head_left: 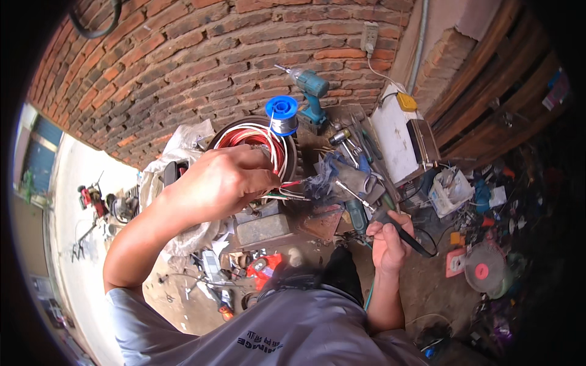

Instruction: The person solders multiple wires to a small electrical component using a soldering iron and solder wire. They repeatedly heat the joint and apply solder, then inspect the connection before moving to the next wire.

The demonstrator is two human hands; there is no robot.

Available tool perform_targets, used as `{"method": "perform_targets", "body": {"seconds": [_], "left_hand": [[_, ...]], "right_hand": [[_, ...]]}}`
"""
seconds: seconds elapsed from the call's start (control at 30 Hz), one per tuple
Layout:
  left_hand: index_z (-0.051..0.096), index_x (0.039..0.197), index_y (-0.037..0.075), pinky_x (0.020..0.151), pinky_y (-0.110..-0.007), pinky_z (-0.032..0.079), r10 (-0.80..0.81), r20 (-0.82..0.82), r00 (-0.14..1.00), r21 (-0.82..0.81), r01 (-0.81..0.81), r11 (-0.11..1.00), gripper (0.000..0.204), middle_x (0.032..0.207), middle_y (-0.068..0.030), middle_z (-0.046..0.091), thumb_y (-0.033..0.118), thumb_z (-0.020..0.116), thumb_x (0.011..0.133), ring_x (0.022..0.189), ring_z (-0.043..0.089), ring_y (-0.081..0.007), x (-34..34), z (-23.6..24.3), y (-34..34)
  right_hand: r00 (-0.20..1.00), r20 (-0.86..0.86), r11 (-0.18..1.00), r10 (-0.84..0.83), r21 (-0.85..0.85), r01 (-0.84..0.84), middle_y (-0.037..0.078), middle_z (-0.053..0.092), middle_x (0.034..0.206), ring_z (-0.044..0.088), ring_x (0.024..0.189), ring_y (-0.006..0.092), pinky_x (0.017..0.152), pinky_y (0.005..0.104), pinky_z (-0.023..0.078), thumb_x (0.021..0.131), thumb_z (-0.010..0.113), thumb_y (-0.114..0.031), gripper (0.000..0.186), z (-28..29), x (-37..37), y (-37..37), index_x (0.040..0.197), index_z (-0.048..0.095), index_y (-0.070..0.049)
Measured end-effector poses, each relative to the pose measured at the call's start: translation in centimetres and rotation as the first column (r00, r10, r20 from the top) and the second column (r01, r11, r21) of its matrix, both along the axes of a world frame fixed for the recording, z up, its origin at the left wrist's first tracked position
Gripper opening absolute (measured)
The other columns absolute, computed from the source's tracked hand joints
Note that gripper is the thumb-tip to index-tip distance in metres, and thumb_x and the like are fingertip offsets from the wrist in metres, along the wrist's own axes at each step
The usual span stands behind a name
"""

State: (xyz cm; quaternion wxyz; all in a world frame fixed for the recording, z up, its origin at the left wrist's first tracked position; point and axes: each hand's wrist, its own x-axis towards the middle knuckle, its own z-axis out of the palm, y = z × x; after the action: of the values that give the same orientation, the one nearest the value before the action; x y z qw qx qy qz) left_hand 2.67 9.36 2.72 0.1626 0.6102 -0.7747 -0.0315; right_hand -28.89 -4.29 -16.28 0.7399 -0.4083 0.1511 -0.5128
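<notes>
Left hand (223,180) raised, pinching wires (284,194); right hand (390,241) gripping soldering iron (381,213).

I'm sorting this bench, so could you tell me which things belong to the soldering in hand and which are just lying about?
In use:
- wire ends, pinched by the left hand
- soldering iron, gripped by the right hand
- motor winding
- solder spool

Lying about:
- cordless drill
- white box
- orange disc
</notes>
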Motion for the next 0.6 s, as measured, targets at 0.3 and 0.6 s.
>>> {"method": "perform_targets", "body": {"seconds": [0.3,0.6], "left_hand": [[0.073,0.110,0.004,0.082,-0.045,0.060,-0.026,0.103,0.994,0.222,0.003,0.975,0.023,0.104,-0.0150,0.072,-0.001,0.076,0.087,0.095,0.073,-0.0372,0.9,0.5,-1.5],[0.073,0.101,0.004,0.070,-0.047,0.059,-0.033,0.159,0.987,0.114,0.015,0.993,0.014,0.098,-0.0138,0.067,0.004,0.077,0.087,0.080,0.071,-0.0376,0.3,-0.7,-2.4]], "right_hand": [[0.967,-0.052,0.967,-0.251,-0.053,0.249,0.018,0.077,0.104,0.075,0.091,0.0191,0.086,0.0327,0.061,0.101,0.068,-0.003,0.023,-1.9,2.4,6.9,0.122,0.061,0.003],[0.972,-0.064,0.974,-0.225,-0.016,0.224,0.019,0.076,0.108,0.075,0.100,0.0196,0.092,0.0320,0.060,0.101,0.067,0.000,0.025,-2.6,4.7,9.4,0.125,0.061,0.005]]}}
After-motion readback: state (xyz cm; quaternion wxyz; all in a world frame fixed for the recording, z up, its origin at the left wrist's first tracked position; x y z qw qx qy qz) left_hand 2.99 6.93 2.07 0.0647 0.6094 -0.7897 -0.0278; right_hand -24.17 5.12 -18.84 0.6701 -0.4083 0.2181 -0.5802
